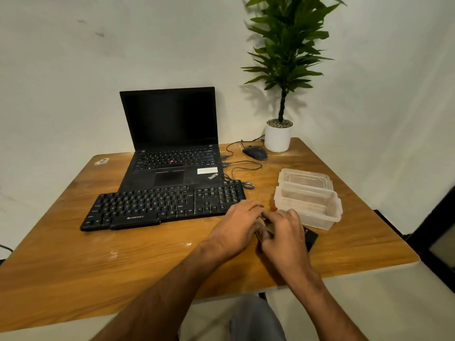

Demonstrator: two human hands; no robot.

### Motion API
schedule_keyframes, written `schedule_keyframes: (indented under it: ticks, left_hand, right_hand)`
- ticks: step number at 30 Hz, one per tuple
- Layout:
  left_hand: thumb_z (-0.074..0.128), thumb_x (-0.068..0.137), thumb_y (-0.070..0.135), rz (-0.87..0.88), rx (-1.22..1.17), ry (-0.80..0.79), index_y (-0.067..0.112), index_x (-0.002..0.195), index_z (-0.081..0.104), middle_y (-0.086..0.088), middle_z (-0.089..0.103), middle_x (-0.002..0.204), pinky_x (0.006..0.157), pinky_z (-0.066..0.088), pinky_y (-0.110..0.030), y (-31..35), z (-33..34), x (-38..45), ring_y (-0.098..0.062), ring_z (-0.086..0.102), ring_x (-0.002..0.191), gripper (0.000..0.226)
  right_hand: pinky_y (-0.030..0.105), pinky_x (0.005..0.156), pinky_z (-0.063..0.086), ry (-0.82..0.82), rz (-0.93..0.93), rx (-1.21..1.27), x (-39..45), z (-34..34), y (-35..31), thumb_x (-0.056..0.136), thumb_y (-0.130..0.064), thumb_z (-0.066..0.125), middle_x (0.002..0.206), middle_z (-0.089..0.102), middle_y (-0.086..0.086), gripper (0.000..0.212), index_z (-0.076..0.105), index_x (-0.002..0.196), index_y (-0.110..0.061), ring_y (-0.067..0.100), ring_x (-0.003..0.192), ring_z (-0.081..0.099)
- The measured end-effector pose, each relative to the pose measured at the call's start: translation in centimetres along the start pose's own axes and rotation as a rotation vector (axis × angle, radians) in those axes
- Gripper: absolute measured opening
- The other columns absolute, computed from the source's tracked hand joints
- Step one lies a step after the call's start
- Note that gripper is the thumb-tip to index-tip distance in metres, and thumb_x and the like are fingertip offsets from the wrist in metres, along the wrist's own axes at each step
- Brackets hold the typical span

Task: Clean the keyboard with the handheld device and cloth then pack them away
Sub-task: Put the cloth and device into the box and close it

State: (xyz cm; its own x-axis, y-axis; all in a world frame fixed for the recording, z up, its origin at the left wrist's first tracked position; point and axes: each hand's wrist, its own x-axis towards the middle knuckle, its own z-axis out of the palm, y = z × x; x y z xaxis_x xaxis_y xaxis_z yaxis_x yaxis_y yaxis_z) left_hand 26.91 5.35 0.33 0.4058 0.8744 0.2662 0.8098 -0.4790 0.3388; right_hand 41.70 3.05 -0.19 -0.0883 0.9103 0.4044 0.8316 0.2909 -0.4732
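Note:
A black external keyboard [162, 207] lies across the wooden table [103, 262], in front of an open laptop. My left hand [236, 227] and my right hand [283, 235] are together just right of the keyboard's front corner, fingers curled round a small object between them that is mostly hidden. A bit of red [275, 207] shows beyond the fingers. A flat black item [310, 238] lies under my right hand, only its right corner showing. A clear plastic container [310, 207] stands open right behind my hands, its lid [305, 179] lying behind it.
The black laptop [172, 143] sits at the back with a dark screen. A black mouse [254, 152] and its cables lie to its right. A potted plant [278, 136] stands at the back right corner. The table's front edge runs close to my forearms.

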Motion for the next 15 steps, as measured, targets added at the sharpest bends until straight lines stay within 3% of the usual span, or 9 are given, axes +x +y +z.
schedule_keyframes:
  ticks: [4, 7, 10, 12, 15]
  left_hand:
    - [0.069, 0.097, 0.027, 0.033, 0.022, -0.015, 0.021, 0.116, 0.064, 0.007, 0.061, 0.115, 0.105, 0.045, -0.041, -0.8, 0.0, 0.6, -0.013, 0.051, 0.112, 0.021]
    - [0.069, 0.096, 0.026, 0.040, -0.047, 0.000, 0.027, 0.105, 0.061, 0.013, 0.057, 0.104, 0.097, 0.046, -0.036, -1.0, -0.7, 0.6, -0.007, 0.049, 0.101, 0.012]
    - [0.067, 0.098, 0.025, 0.038, -0.098, 0.018, 0.032, 0.101, 0.058, 0.016, 0.056, 0.099, 0.089, 0.043, -0.026, -0.8, -1.4, 0.6, -0.003, 0.050, 0.094, 0.012]
    - [0.066, 0.098, 0.023, 0.012, -0.146, 0.042, 0.029, 0.102, 0.058, 0.016, 0.057, 0.098, 0.082, 0.041, -0.021, -0.6, -1.7, 0.8, -0.001, 0.052, 0.092, 0.011]
    - [0.067, 0.099, 0.020, -0.002, -0.248, 0.106, 0.027, 0.102, 0.060, 0.016, 0.059, 0.097, 0.077, 0.039, -0.016, -0.5, -2.2, 1.0, 0.001, 0.055, 0.091, 0.010]
  right_hand:
    - [0.036, 0.080, 0.049, 0.055, -0.001, 0.120, -0.1, -0.6, 0.6, 0.073, -0.005, 0.080, 0.089, 0.067, -0.009, 0.035, 0.076, 0.104, -0.021, 0.012, 0.091, 0.048]
    - [0.039, 0.085, 0.053, 0.094, -0.019, 0.204, -0.4, -0.9, 0.6, 0.076, -0.008, 0.081, 0.094, 0.069, -0.010, 0.031, 0.075, 0.102, -0.022, 0.011, 0.093, 0.059]
    - [0.038, 0.080, 0.058, 0.137, -0.037, 0.303, -0.6, -1.5, 0.6, 0.081, -0.011, 0.079, 0.098, 0.067, -0.011, 0.029, 0.073, 0.107, -0.023, 0.008, 0.091, 0.062]
    - [0.036, 0.080, 0.058, 0.120, -0.030, 0.318, -0.6, -1.9, 0.7, 0.082, -0.020, 0.081, 0.102, 0.065, -0.011, 0.035, 0.070, 0.116, -0.023, 0.007, 0.094, 0.061]
    - [0.038, 0.090, 0.057, 0.009, 0.026, 0.293, -0.6, -2.5, 1.2, 0.073, -0.033, 0.087, 0.119, 0.065, -0.010, 0.065, 0.061, 0.132, -0.024, 0.010, 0.108, 0.060]
